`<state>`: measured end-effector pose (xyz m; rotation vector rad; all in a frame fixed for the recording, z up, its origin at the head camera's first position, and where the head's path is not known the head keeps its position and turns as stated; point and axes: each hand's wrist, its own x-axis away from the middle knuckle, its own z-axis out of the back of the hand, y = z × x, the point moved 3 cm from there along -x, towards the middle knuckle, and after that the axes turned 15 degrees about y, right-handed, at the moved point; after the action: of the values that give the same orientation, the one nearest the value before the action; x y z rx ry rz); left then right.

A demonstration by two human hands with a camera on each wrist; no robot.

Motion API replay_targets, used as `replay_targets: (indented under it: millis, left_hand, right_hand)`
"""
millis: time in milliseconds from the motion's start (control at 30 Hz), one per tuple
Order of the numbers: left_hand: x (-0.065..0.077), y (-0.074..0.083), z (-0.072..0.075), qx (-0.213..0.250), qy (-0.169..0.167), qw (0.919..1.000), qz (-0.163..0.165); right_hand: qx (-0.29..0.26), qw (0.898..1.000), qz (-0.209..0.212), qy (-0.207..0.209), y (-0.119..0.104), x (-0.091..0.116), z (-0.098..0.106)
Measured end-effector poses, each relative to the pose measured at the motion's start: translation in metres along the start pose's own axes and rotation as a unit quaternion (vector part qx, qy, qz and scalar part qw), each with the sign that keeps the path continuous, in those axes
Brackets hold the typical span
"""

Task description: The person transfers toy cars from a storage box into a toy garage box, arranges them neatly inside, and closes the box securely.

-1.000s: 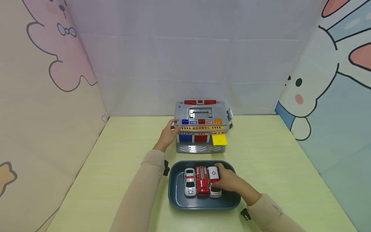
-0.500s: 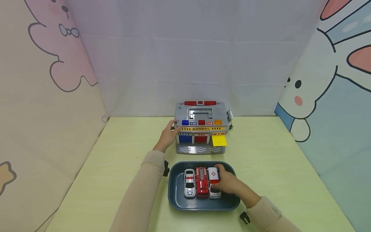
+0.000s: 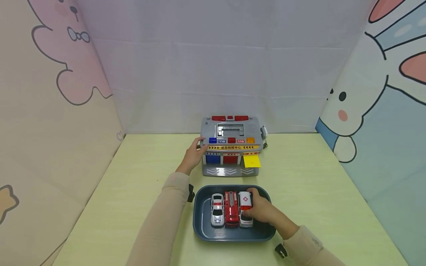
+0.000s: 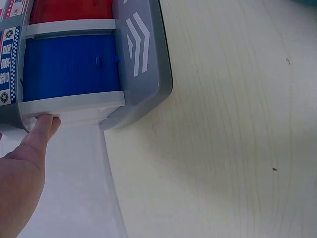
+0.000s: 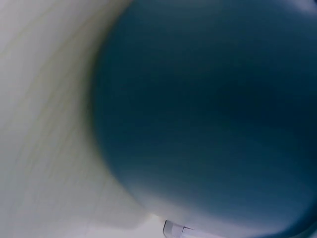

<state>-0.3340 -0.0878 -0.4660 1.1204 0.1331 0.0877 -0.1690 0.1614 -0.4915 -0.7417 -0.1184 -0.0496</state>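
Observation:
My left hand (image 3: 192, 155) holds the left edge of a grey toy emergency station (image 3: 229, 170). In the left wrist view its fingers (image 4: 42, 131) reach under the roof's overhang, against the side wall beside a blue garage door (image 4: 72, 67). My right hand (image 3: 263, 208) reaches into a dark blue tray (image 3: 233, 236) and grips a white toy ambulance (image 3: 245, 199) with a red cross on its roof, thumb and fingers across it. Left of the ambulance lie a red toy fire truck (image 3: 231, 210) and a white toy police car (image 3: 217, 212).
The station's right-hand door (image 3: 252, 161) is yellow and stands raised; its red door (image 3: 230, 159) is down. A small handset (image 3: 264, 132) hangs on the station's right side. The tray's outer wall (image 5: 198, 124) fills most of the blurred right wrist view. Cartoon-printed walls flank the table (image 3: 299, 177).
The hands and toys stay nearly in place. The ambulance and the other cars have shifted very slightly left in the tray.

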Motion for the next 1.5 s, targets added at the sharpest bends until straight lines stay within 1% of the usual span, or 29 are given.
replay_targets:
  millis: [367, 600, 900, 1200, 1500]
  left_hand:
    - [-0.0002, 0.0017, 0.0006, 0.003, 0.0, 1.0, -0.003]
    - [-0.001, 0.0011, -0.0003, 0.001, -0.002, 1.0, -0.002]
    - [-0.0006, 0.0003, -0.0005, -0.001, -0.003, 1.0, -0.003]
    - [-0.0012, -0.001, -0.0007, -0.004, -0.001, 1.0, 0.003]
    - [-0.0005, 0.0008, 0.0001, -0.006, -0.003, 1.0, 0.006]
  right_hand:
    - [-0.012, 1.0, -0.007, 0.0, -0.0043, 0.0048, 0.0008]
    - [-0.04, 0.999, -0.022, 0.002, -0.0031, 0.0058, -0.0002]
    - [-0.069, 0.997, -0.026, 0.014, -0.0016, 0.0065, -0.001]
    - [-0.052, 0.998, -0.031, 0.011, -0.002, 0.0052, -0.001]
    - [-0.042, 0.999, -0.013, 0.007, -0.0031, 0.0073, 0.0029]
